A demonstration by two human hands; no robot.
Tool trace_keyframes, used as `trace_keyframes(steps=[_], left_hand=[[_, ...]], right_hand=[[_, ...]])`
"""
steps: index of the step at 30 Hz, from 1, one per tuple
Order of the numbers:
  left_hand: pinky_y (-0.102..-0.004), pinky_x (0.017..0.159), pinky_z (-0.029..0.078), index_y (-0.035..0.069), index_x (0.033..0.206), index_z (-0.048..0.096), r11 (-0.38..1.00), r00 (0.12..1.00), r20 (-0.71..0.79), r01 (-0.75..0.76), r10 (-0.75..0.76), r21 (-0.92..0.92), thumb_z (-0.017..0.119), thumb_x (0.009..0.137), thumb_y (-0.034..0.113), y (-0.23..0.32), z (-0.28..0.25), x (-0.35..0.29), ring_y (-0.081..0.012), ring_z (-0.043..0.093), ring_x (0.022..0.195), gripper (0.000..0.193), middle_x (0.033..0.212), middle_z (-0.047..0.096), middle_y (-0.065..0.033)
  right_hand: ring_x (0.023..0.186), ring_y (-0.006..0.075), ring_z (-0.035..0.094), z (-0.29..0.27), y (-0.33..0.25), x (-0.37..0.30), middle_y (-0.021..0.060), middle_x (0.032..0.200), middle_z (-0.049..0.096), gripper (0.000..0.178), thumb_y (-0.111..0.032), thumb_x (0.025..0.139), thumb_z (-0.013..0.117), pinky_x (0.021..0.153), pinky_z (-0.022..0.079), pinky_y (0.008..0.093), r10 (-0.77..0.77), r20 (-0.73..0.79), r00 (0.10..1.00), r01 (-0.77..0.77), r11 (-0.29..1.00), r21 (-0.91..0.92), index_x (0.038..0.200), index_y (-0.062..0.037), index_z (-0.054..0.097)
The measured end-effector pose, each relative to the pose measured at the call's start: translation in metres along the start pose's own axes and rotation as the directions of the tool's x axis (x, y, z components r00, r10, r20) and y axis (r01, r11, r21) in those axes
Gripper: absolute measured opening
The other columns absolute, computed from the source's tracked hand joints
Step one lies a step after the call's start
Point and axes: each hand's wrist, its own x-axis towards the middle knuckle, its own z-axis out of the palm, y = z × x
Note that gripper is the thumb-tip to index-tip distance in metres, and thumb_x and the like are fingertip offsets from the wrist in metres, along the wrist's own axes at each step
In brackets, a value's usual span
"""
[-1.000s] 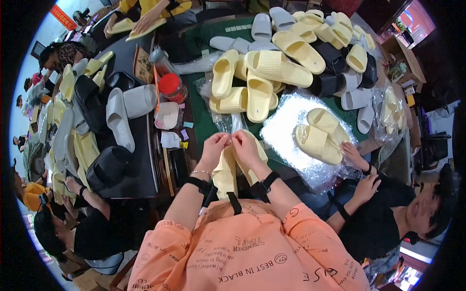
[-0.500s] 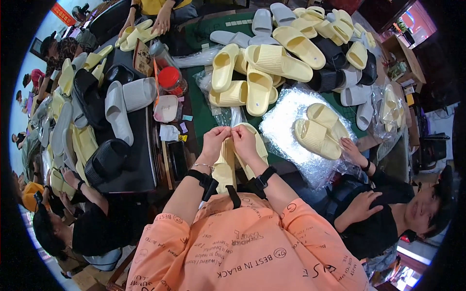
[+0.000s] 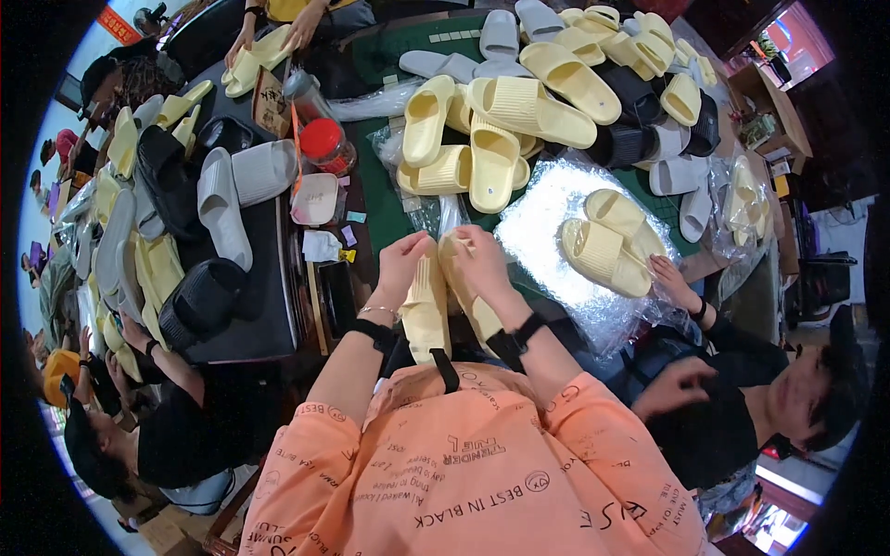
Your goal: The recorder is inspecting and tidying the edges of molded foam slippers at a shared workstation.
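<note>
A pair of pale yellow slide slippers lies right in front of me, the left slipper (image 3: pixel 425 310) and the right slipper (image 3: pixel 484 318) side by side. Over the far end of the left one is my left hand (image 3: pixel 402 267), fingers pinched together. My right hand (image 3: pixel 482 270) is bent over the far end of the right one, its fingertips also closed. Whatever the fingertips hold, if anything, is too small or hidden to make out. Clear plastic (image 3: pixel 449 215) lies just beyond my fingers.
Yellow, grey and black slippers are heaped ahead on a green mat (image 3: pixel 375 208). A red-lidded jar (image 3: pixel 322 141) and a white dish (image 3: pixel 315 199) stand left. At right, a co-worker's hand (image 3: pixel 672 283) touches slippers (image 3: pixel 607 255) on clear bags (image 3: pixel 528 227). More slippers cover the black left table (image 3: pixel 264 315).
My hands, which were touching at the fingertips, have moved a little apart. The co-worker's other hand on the right has lifted and blurs.
</note>
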Motion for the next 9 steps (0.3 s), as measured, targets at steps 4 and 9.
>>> trace_keyframes(steps=[4,9], left_hand=[[-0.0291,0.081,0.042,0.005,0.108,0.057,0.683,0.893,-0.001,-0.343,0.450,0.645,0.059,0.070,0.005,-0.010,-0.034,-0.021,-0.0248,0.052,0.091,0.038,0.100,0.054,-0.0105],[-0.0347,0.093,0.033,0.011,0.131,0.028,0.960,0.980,-0.161,0.153,-0.116,0.236,0.049,0.065,-0.001,-0.041,-0.048,-0.070,-0.0245,0.041,0.106,0.071,0.112,0.042,-0.0132]], right_hand=[[0.069,0.0326,0.057,-0.062,0.005,-0.036,0.0168,0.070,0.059,0.017,-0.020,0.077,0.054,0.061,0.045,0.0386,0.473,0.158,0.867,-0.435,0.872,-0.227,0.081,-0.0034,0.059],[0.073,0.0321,0.058,-0.076,0.006,-0.054,0.0169,0.074,0.060,0.018,-0.022,0.074,0.056,0.067,0.046,0.0369,0.200,0.540,0.818,-0.199,0.978,-0.060,0.076,-0.0064,0.065]])
